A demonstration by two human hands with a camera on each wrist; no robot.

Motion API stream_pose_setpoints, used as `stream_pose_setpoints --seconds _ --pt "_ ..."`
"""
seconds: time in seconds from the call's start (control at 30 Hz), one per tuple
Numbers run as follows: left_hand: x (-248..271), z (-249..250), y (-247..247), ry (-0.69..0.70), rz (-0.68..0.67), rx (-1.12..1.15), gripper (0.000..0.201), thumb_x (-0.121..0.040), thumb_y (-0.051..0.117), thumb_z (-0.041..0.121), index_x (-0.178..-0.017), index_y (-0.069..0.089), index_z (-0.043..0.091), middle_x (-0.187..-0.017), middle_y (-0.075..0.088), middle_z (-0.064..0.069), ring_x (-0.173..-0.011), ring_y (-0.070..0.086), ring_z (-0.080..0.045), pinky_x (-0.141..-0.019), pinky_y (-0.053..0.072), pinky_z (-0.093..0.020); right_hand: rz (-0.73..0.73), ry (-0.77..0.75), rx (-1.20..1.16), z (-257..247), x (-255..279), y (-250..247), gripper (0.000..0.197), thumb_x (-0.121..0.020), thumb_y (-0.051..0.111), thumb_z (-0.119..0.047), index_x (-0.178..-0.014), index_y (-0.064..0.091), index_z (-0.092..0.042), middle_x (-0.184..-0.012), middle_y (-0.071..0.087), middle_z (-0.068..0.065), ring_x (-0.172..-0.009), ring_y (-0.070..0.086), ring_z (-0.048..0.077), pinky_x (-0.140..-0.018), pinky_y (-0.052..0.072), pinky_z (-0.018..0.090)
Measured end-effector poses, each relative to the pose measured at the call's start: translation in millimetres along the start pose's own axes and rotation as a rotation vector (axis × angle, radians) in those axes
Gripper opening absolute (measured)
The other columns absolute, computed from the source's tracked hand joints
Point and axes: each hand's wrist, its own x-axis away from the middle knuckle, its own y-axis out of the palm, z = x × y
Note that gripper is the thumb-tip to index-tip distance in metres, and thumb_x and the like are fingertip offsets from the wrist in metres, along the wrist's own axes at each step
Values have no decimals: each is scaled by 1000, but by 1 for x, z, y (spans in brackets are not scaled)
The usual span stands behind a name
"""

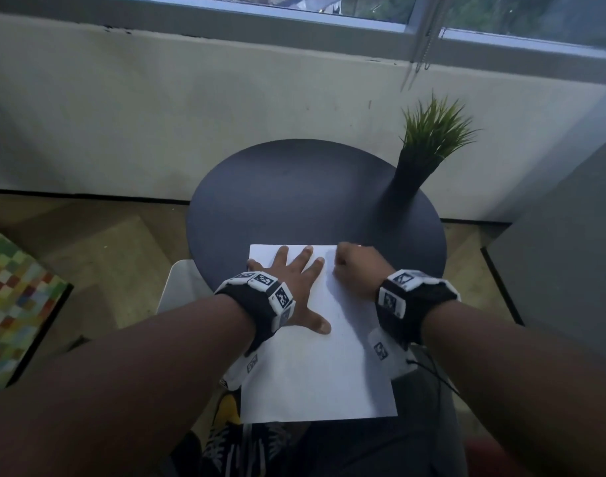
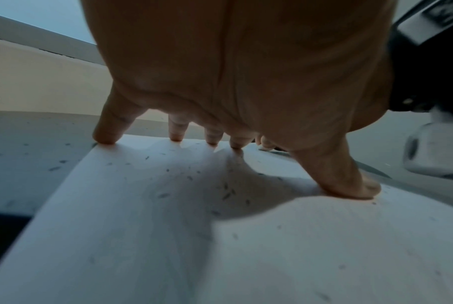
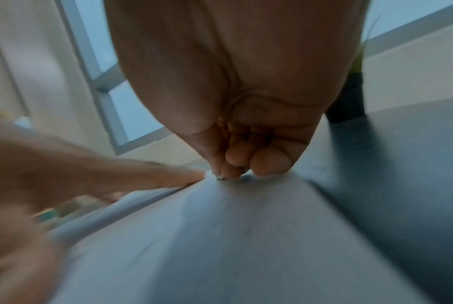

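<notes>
A white sheet of paper (image 1: 315, 366) lies on the near part of a round dark table (image 1: 294, 187) and overhangs its near edge. My left hand (image 1: 294, 280) lies flat on the paper's far left part, fingers spread and fingertips (image 2: 176, 137) pressing down. My right hand (image 1: 353, 270) is curled into a fist at the paper's far right corner. In the right wrist view its nails and thumb tip (image 3: 269, 164) bear on the sheet (image 3: 246, 236) at its far edge, beside a left finger (image 3: 142, 176). I see nothing held inside the fist.
A dark vase (image 1: 408, 180) with a green grass plant (image 1: 432, 129) stands at the table's far right. A white seat (image 1: 181, 284) sits under the table's left edge. A checkered cushion (image 1: 12, 304) is at left, a grey cabinet (image 1: 570, 270) at right.
</notes>
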Motion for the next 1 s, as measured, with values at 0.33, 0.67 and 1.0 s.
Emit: stream_pose_setpoints --seconds 0.33,0.67,1.0 --pt "9 -4 8 31 70 69 106 -77 49 88 -160 1 42 -169 -19 8 -155 -16 -27 -116 3 -72 57 147 -28 51 10 -30 6 -93 59 -20 -90 59 -15 -102 68 9 -93 60 30 -73 39 29" --pt "73 -73 53 -359 597 855 26 -88 73 39 -103 57 25 -116 57 -6 -96 57 -18 -85 48 -35 -14 54 -173 38 83 11 14 -88 64 -32 -101 64 -28 -97 67 2 -90 62 20 -79 46 30" --pt "92 -68 33 -249 225 1637 16 -98 65 11 -108 64 -1 -94 76 -21 -66 69 -28 -51 54 -28 -10 173 -367 15 87 12 45 -90 64 -30 -133 54 -29 -108 64 -6 -88 62 19 -69 50 27"
